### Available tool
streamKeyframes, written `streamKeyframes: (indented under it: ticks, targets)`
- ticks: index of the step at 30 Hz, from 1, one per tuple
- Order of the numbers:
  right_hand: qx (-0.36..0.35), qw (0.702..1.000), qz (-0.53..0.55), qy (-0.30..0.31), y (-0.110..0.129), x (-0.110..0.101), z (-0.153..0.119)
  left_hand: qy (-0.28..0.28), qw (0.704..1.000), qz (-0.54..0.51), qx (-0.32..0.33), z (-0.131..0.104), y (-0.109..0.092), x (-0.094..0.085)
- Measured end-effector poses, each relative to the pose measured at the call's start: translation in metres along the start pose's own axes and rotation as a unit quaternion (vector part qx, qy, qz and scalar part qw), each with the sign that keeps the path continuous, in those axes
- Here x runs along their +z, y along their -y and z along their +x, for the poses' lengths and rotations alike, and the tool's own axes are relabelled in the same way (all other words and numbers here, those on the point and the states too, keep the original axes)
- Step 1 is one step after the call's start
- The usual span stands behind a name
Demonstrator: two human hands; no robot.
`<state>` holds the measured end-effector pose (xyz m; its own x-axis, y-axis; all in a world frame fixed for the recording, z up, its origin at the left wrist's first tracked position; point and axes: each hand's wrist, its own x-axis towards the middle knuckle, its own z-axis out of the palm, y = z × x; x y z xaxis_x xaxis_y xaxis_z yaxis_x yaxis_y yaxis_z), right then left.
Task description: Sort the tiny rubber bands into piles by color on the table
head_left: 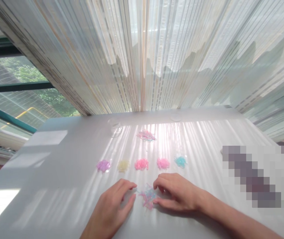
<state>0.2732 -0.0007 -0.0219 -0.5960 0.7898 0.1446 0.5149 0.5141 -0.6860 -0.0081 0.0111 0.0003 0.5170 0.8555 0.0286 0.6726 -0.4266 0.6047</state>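
Note:
A mixed pile of thin pastel stick-like pieces [147, 196] lies near the front of the white table, between my two hands. My left hand [114, 204] rests at the pile's left side, thumb and fingers apart with nothing visible between them. On the right, my right hand [178, 192] curves toward the pile with a gap between thumb and fingers, its fingertips at the pile's edge. Beyond the hands runs a row of small sorted heaps: a purple heap [103, 165], a yellow heap [123, 165], a coral-pink heap [141, 164], a pink heap [163, 163] and a blue heap [180, 161].
Farther back on the white table [64, 172] lies another mixed pile [146, 135]. A clear round container [115, 128] stands to its left, and a faint clear disc [175, 117] lies near the back edge. A blurred-out object [253, 177] is at the right. Striped curtains [144, 66] hang behind.

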Motion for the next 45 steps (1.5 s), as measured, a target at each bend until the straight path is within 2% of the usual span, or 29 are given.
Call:
streamKeyframes:
  ticks: [3, 5, 10, 16, 20, 23, 26, 29, 34, 39, 45]
  targets:
    - [-0.003, 1.0, -0.006, -0.009, 0.002, -0.001, 0.001, 0.004, 0.998, 0.047, -0.051, -0.002, 0.002, -0.007]
    - [-0.018, 0.999, -0.006, -0.025, 0.004, -0.002, 0.002, 0.016, 0.996, 0.067, -0.06, 0.0, -0.001, -0.008]
    - [-0.087, 0.991, 0.006, -0.103, 0.006, -0.002, 0.006, 0.03, 0.998, 0.06, 0.012, 0.006, -0.012, 0.002]
    - [-0.093, 0.984, 0.016, -0.149, 0.006, -0.004, 0.009, -0.008, 0.998, 0.026, 0.064, 0.006, -0.008, 0.002]
    - [-0.094, 0.982, 0.024, -0.163, 0.008, -0.005, 0.008, -0.06, 0.992, 0.016, 0.11, 0.006, -0.005, 0.008]
    - [-0.079, 0.987, 0.008, -0.14, 0.007, -0.005, 0.007, -0.082, 0.984, 0.042, 0.154, 0.01, -0.009, 0.019]
    - [-0.052, 0.995, -0.021, -0.086, 0.005, -0.005, 0.006, -0.079, 0.98, 0.05, 0.177, 0.013, -0.014, 0.026]
    - [-0.039, 0.998, -0.025, -0.033, 0.003, -0.007, 0.003, -0.077, 0.98, 0.033, 0.183, 0.011, -0.013, 0.026]
    - [-0.011, 0.999, -0.036, 0.029, 0.003, -0.009, -0.002, -0.079, 0.974, 0.028, 0.21, 0.001, -0.001, 0.022]
    - [-0.022, 0.997, -0.067, 0.025, 0.004, -0.004, -0.002, -0.104, 0.972, 0.021, 0.21, 0.003, 0.003, 0.027]
    - [-0.041, 0.997, -0.058, -0.013, 0.001, -0.003, -0.001, -0.091, 0.974, 0.004, 0.206, 0.01, -0.004, 0.028]
